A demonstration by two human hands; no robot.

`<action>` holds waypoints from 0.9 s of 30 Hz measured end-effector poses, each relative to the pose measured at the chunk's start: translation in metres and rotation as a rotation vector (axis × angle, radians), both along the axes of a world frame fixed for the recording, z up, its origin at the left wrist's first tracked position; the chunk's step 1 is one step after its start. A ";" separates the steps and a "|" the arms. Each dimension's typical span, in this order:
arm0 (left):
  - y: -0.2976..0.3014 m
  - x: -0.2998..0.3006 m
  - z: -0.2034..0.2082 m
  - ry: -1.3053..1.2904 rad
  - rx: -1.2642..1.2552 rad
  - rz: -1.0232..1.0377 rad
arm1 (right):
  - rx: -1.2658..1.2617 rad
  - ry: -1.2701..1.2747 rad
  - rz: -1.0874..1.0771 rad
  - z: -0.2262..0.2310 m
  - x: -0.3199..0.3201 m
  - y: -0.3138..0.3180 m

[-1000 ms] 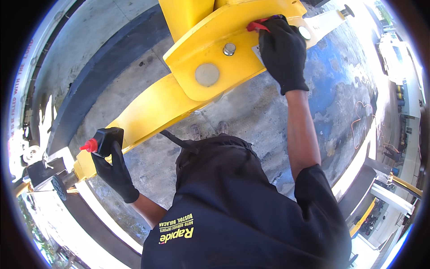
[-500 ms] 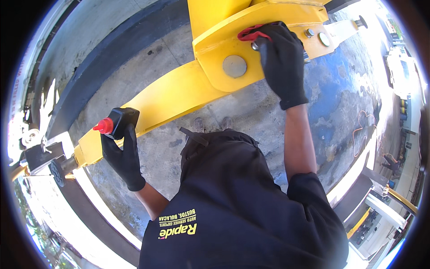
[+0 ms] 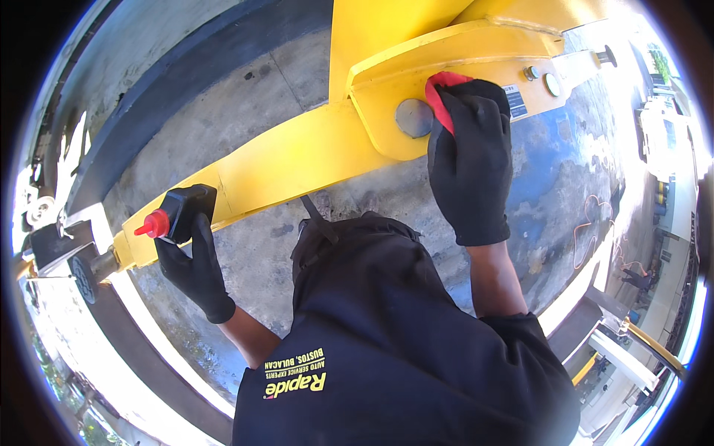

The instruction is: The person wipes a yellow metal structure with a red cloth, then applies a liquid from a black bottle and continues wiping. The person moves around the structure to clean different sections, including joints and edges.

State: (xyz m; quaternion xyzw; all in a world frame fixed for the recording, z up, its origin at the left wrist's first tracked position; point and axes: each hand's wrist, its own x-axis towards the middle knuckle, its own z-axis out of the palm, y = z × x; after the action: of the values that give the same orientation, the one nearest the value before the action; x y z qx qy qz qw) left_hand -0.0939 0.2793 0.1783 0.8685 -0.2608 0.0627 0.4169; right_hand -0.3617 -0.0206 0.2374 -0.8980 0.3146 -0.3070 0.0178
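Note:
My left hand (image 3: pixel 195 279), in a black glove, grips a black plastic bottle (image 3: pixel 190 209) with a red pointed cap (image 3: pixel 154 224). The bottle is tilted, its cap toward the left, in front of the yellow metal arm (image 3: pixel 275 165). My gloved right hand (image 3: pixel 472 160) is closed on a red cloth (image 3: pixel 440 100) and lies against the yellow plate (image 3: pixel 387 82) where the arm joins the larger yellow structure. Just left of that hand sits a round grey pin head (image 3: pixel 413 118). The fingertips of the right hand are partly hidden.
Two smaller bolt heads and a label (image 3: pixel 514 100) are on the plate's right side. A dark curved band (image 3: pixel 171 82) crosses the stained concrete floor (image 3: pixel 256 275). An orange cord (image 3: pixel 584 230) lies on the floor at the right. Round lift pad (image 3: pixel 83 279) at far left.
My right hand has moved down and toward me with the red cloth, uncovering the label. The left hand and bottle have shifted slightly left. The yellow structure appears lower and farther right.

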 end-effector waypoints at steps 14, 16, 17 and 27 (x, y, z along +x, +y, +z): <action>-0.017 0.009 0.009 0.082 -0.250 -0.186 | 0.436 -0.205 0.040 0.035 -0.023 0.018; -0.020 0.009 0.012 0.090 -0.287 -0.191 | 0.518 -0.371 -0.105 0.043 -0.008 0.021; -0.020 0.009 0.010 0.084 -0.298 -0.190 | 0.378 -0.321 -0.032 0.035 0.004 0.015; -0.031 -0.004 0.023 0.079 -0.280 -0.294 | 0.069 -0.216 0.205 -0.001 0.021 -0.014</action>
State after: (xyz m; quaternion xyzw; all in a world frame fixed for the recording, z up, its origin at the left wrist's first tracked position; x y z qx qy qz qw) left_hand -0.0983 0.2481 0.2013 0.7563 -0.3571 0.0028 0.5481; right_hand -0.3409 -0.0348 0.2369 -0.8859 0.2280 -0.3876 0.1139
